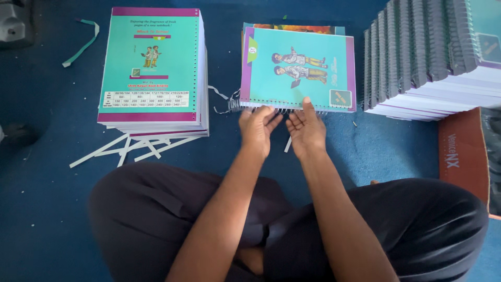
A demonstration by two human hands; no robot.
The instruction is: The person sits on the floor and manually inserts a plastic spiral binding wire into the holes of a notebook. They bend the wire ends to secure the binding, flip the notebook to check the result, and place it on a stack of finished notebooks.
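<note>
Crossed legs in dark trousers (156, 219) fill the bottom of the frame, and both forearms reach up from them toward the centre. Just above, the left hand (257, 130) and the right hand (307, 130) meet side by side at the near edge of a turquoise notebook (297, 68) with a purple border. Their fingers curl over the wire spiral binding (261, 108) along that edge, the right thumb lying on the cover; both hands pinch the binding narrowly rather than spread wide. That notebook lies flat on top of others, centre and slightly right in the frame.

At upper left stands a tall stack of unbound books (154, 68) with punched edges and a turquoise back cover. White paper strips (125, 149) lie scattered below it. At upper right, a slanting row of finished spiral-bound notebooks (428, 57) leans across the corner, beside a brown cardboard box (464, 156). Everything rests on a dark blue carpet (47, 172). A green strip (83, 42) curls at far upper left.
</note>
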